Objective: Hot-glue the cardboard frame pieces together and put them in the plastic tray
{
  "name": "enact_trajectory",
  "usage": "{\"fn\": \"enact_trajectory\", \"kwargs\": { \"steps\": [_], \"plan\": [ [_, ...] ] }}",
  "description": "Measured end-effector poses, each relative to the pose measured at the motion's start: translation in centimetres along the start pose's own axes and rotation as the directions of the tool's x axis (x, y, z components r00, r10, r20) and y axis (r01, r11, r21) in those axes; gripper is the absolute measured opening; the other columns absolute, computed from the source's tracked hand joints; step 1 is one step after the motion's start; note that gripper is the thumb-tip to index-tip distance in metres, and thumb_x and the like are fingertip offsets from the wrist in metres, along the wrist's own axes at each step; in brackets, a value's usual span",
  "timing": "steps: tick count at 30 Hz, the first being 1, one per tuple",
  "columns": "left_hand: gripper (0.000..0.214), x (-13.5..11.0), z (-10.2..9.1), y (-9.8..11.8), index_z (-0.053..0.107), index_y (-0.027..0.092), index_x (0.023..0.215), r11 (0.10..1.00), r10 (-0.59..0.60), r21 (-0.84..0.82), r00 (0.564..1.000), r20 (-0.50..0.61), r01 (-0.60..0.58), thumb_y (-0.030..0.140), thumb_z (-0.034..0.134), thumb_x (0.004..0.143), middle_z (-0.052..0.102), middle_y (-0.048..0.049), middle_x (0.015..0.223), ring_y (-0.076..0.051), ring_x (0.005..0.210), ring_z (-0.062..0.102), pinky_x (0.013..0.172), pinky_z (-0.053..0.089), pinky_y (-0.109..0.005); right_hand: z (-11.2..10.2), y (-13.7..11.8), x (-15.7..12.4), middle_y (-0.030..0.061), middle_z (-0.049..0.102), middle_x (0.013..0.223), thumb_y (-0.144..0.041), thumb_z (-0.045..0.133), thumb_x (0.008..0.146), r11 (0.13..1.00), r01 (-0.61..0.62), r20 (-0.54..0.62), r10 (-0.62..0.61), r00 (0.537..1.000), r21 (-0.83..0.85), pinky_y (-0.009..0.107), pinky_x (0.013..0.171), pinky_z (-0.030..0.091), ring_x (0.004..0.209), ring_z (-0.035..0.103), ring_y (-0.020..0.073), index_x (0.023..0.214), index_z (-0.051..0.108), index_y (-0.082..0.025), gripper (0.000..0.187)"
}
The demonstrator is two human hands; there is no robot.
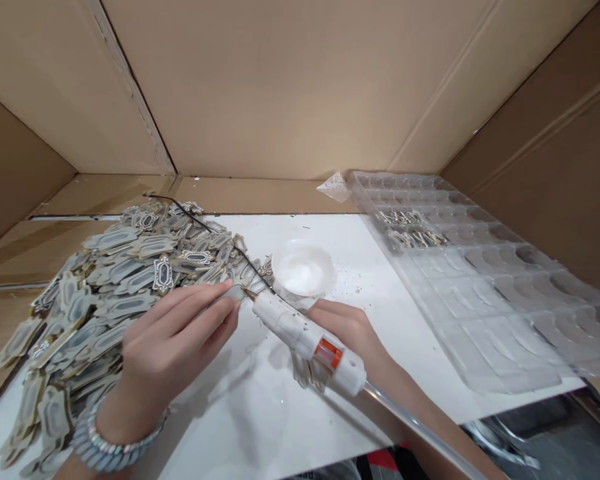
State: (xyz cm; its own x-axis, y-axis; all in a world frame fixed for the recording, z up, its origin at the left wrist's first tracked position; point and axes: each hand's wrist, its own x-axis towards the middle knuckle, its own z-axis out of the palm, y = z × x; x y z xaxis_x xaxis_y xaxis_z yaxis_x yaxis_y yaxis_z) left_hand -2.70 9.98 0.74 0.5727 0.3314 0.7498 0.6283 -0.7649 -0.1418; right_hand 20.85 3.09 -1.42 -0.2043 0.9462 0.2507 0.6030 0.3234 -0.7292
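My left hand (pixel 183 333) pinches a small grey ornate plaque (pixel 236 291) between thumb and fingers, beside a big pile of similar plaques (pixel 115 273). The metal nozzle of a white hot glue gun (pixel 305 337) points at the plaque's near end; I cannot tell whether it touches. My right hand (pixel 343 323) is closed behind the glue gun's body, its fingers mostly hidden. A clear glue stick (pixel 420 427) runs out of the gun's back end. Under the gun, a few pale pieces lie on the white board, partly covered.
A small white bowl (pixel 303 267) stands just beyond the nozzle. To the right lies a clear plastic compartment tray (pixel 485 293), with metal pieces (pixel 415 230) in two compartments. A black cord (pixel 230 243) crosses the pile. Cardboard walls (pixel 300 87) enclose the back and sides.
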Motion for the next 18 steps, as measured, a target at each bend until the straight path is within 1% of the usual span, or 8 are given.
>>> {"fn": "enact_trajectory", "kwargs": {
  "steps": [5, 9, 14, 18],
  "plan": [
    [0.021, -0.26, 0.11, -0.01, 0.063, 0.024, 0.09, 1.0, -0.007, 0.002, 1.0, -0.001, 0.007, 0.011, 0.073, 0.076, 0.077, -0.0011, 0.089, -0.018, 0.077, 0.073, 0.079, 0.06, -0.031, 0.08, 0.19, 0.0, 0.0021, 0.056, 0.069, -0.021, 0.053, 0.087, 1.0, 0.002, -0.003, -0.002, 1.0, -0.004, 0.025, 0.057, 0.038, 0.062, 0.054, 0.0151, 0.066, 0.058, -0.019, 0.022],
    [0.021, -0.32, 0.08, -0.02, 0.064, 0.024, 0.09, 1.0, -0.013, -0.01, 1.0, -0.003, 0.013, 0.01, 0.073, 0.076, 0.077, -0.0009, 0.09, -0.018, 0.079, 0.073, 0.08, 0.06, -0.03, 0.17, 0.27, 0.0, 0.0007, 0.052, 0.067, -0.02, 0.052, 0.087, 1.0, 0.004, -0.015, -0.004, 1.0, -0.008, 0.024, 0.055, 0.036, 0.059, 0.052, 0.0137, 0.064, 0.056, -0.019, 0.023],
    [0.02, -0.26, 0.06, -0.06, 0.064, 0.022, 0.088, 1.0, -0.007, -0.009, 1.0, 0.003, 0.007, 0.01, 0.074, 0.075, 0.077, -0.0012, 0.088, -0.018, 0.078, 0.073, 0.081, 0.059, -0.03, 0.27, 0.44, -0.1, 0.0005, 0.051, 0.067, -0.02, 0.05, 0.088, 1.0, 0.011, -0.012, -0.011, 1.0, -0.009, 0.023, 0.055, 0.034, 0.06, 0.052, 0.013, 0.064, 0.054, -0.018, 0.024],
    [0.02, -0.24, 0.18, -0.16, 0.064, 0.02, 0.086, 1.0, 0.017, -0.012, 0.999, -0.033, -0.018, 0.009, 0.076, 0.074, 0.077, -0.0029, 0.086, -0.018, 0.075, 0.073, 0.079, 0.058, -0.03, 0.31, 0.61, -0.15, 0.0007, 0.052, 0.067, -0.023, 0.05, 0.088, 1.0, 0.025, -0.021, -0.025, 0.999, 0.01, 0.023, 0.055, 0.035, 0.059, 0.052, 0.013, 0.065, 0.055, -0.018, 0.024]
  ]
}}
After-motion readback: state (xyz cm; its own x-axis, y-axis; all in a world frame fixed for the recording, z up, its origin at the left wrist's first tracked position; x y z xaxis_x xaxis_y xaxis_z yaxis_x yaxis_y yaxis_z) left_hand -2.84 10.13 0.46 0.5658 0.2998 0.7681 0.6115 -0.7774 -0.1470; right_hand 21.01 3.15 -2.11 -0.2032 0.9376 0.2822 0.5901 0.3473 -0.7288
